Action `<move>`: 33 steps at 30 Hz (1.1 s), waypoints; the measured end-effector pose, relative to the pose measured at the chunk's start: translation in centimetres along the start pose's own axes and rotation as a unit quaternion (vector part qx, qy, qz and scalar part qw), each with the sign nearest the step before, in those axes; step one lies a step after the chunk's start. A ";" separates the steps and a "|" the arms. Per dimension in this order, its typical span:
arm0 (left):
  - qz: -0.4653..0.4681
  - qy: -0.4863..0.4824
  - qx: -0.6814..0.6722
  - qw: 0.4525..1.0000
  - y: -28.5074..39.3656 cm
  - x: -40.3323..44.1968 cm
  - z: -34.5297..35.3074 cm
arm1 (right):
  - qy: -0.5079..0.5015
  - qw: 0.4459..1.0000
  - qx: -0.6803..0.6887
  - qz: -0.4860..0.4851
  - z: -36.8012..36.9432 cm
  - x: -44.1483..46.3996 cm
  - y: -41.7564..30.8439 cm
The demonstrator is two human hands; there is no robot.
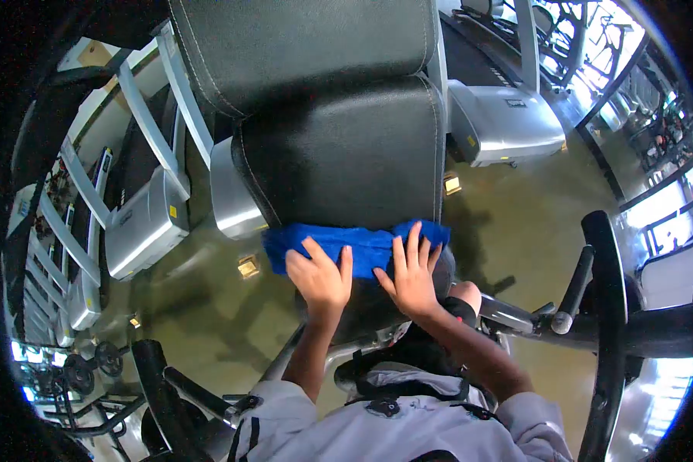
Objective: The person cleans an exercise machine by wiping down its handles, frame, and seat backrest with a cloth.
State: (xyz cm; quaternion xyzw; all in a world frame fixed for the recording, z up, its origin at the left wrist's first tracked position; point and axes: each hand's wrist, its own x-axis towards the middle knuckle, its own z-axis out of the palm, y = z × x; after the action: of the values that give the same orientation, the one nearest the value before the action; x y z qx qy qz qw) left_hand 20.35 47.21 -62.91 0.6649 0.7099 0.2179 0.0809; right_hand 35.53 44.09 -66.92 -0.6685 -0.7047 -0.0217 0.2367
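A blue cloth (369, 248) lies stretched across the lower part of a black padded backrest (346, 154) with stitched edges. My left hand (319, 276) rests on the cloth's left part, its fingers apart and pressed down. On the right part lies my right hand (414, 273), fingers spread flat over the cloth. Below the cloth, a dark seat pad (366, 308) shows between my forearms.
Black machine handles stand at the right (608, 331) and lower left (158, 385). Treadmills with silver housings (508, 123) (146, 223) stand beyond the backrest on both sides. Weight plates (78, 373) are at far left.
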 end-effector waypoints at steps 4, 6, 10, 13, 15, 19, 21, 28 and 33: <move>0.052 0.218 0.053 0.973 -0.5 2.6 0.3 | 0.085 0.992 0.012 -0.090 -3.5 6.3 -1.9; 0.014 0.256 -0.106 0.961 -0.3 4.3 -0.9 | 0.120 0.983 0.008 -0.136 -5.5 9.7 -3.0; -0.036 0.256 -0.261 0.930 0.1 8.2 -4.3 | 0.139 0.966 -0.006 -0.216 -8.3 14.4 -5.6; 0.021 0.267 -0.365 0.892 0.8 10.8 -7.1 | 0.171 0.950 -0.019 -0.259 -9.2 16.6 -7.5; 0.024 0.262 -0.444 0.857 1.2 11.8 -8.5 | 0.189 0.939 0.004 -0.289 -9.5 17.5 -8.1; 0.019 0.200 -0.541 0.817 1.3 12.6 -9.4 | 0.250 0.916 -0.024 -0.314 -8.5 18.5 -8.3; -0.019 0.168 -0.550 0.818 1.5 12.2 -9.9 | 0.257 0.916 -0.034 -0.307 -8.1 18.6 -8.4; 0.106 0.256 -0.541 0.794 0.6 12.4 -8.0 | 0.248 0.930 -0.059 -0.266 -6.8 16.8 -7.6; 0.192 0.372 -0.199 0.886 1.0 12.1 -7.7 | 0.230 0.939 -0.088 -0.239 -4.6 14.2 -4.9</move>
State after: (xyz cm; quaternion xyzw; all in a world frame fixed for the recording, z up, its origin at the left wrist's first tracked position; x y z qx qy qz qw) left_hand 16.94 57.58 -53.53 0.6282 0.4879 0.5974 -0.1021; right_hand 32.33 55.17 -56.29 -0.4755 -0.7653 -0.2924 0.3206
